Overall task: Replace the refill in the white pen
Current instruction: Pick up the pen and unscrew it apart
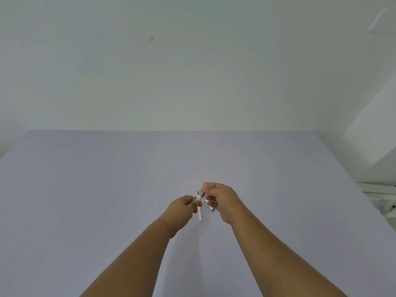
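Note:
My left hand (184, 207) grips the white pen barrel (200, 213), which stands nearly upright above the lavender table (107, 200). A thin dark refill tip (198, 192) sticks out of the barrel's top end. My right hand (220, 199) is close beside it on the right, fingers pinched at the barrel's top around a small part I cannot make out. A second thin refill (209, 205) with a dark end slants down below my right fingers, partly hidden by them.
The lavender table runs back to a pale wall (192, 71). A white cabinet or box (372, 133) stands at the right, with white cables or clutter (383, 202) beyond the table's right edge.

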The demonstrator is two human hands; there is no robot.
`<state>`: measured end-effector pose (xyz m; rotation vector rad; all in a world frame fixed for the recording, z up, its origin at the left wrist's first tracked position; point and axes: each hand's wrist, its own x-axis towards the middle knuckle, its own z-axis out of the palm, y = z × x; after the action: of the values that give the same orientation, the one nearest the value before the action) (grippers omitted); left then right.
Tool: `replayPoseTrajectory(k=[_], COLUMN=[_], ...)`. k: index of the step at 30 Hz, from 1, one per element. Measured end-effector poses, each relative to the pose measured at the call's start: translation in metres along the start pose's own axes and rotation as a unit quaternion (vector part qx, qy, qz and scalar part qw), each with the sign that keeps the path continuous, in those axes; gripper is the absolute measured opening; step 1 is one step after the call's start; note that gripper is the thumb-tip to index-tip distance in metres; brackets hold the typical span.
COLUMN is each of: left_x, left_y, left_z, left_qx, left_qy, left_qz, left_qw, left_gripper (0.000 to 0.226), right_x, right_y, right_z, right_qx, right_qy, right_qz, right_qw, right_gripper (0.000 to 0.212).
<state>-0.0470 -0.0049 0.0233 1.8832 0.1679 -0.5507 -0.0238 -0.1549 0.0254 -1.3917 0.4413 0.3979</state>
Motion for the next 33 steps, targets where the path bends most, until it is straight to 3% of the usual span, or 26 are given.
replayPoseTrajectory(k=[2, 5, 7, 9, 12, 14, 17, 21, 24, 30, 33], left_x=[-0.0005, -0.0012, -0.0016, -0.0018, -0.0025, -0.0025, -0.0024, -0.0022, -0.0010, 0.0018, 0.0027], left_y=[0.0001, 0.0000, -0.0003, -0.0004, -0.0001, 0.0001, 0.0000, -0.0003, 0.0002, 0.0010, 0.0018], left_z=[-0.0003, 0.0002, 0.0002, 0.0001, 0.0006, 0.0008, 0.0008, 0.0012, 0.0015, -0.0007, -0.0006], left_qx=[0.004, 0.006, 0.007, 0.006, 0.002, 0.003, 0.000, 0.003, 0.005, 0.006, -0.001], left_qy=[0.000, -0.001, 0.001, 0.002, 0.000, -0.001, 0.001, 0.000, -0.002, 0.001, -0.007], left_qz=[0.001, 0.001, 0.000, 0.001, 0.004, 0.004, 0.002, 0.005, 0.004, 0.001, -0.001], left_qw=[1.000, 1.000, 1.000, 1.000, 1.000, 1.000, 1.000, 1.000, 1.000, 1.000, 1.000], left_gripper=[0.024, 0.024, 0.025, 0.025, 0.024, 0.024, 0.024, 0.024, 0.024, 0.024, 0.024], right_x=[-0.0014, -0.0017, -0.0019, -0.0028, -0.0042, -0.0040, -0.0035, -0.0057, -0.0048, -0.0057, -0.0040], right_y=[0.0013, 0.0027, 0.0020, 0.0011, 0.0029, 0.0040, 0.0035, 0.0040, 0.0045, 0.0012, 0.0006], right_z=[0.0005, -0.0012, -0.0013, -0.0004, 0.0026, 0.0028, 0.0019, 0.0049, 0.0044, 0.0037, 0.0043], right_qx=[-0.030, -0.018, 0.004, -0.003, -0.044, -0.024, 0.016, -0.039, -0.040, -0.049, -0.069], right_qy=[0.025, 0.010, -0.003, 0.022, 0.049, 0.034, 0.004, 0.037, 0.032, 0.015, 0.025], right_qz=[0.007, -0.008, -0.015, -0.009, -0.010, -0.019, -0.023, 0.002, -0.015, 0.004, -0.014], right_qw=[0.999, 1.000, 1.000, 1.000, 0.998, 0.999, 1.000, 0.999, 0.999, 0.999, 0.997], right_gripper=[0.019, 0.008, 0.018, 0.006, 0.017, 0.004, 0.017, 0.032, 0.009, 0.020, 0.010])
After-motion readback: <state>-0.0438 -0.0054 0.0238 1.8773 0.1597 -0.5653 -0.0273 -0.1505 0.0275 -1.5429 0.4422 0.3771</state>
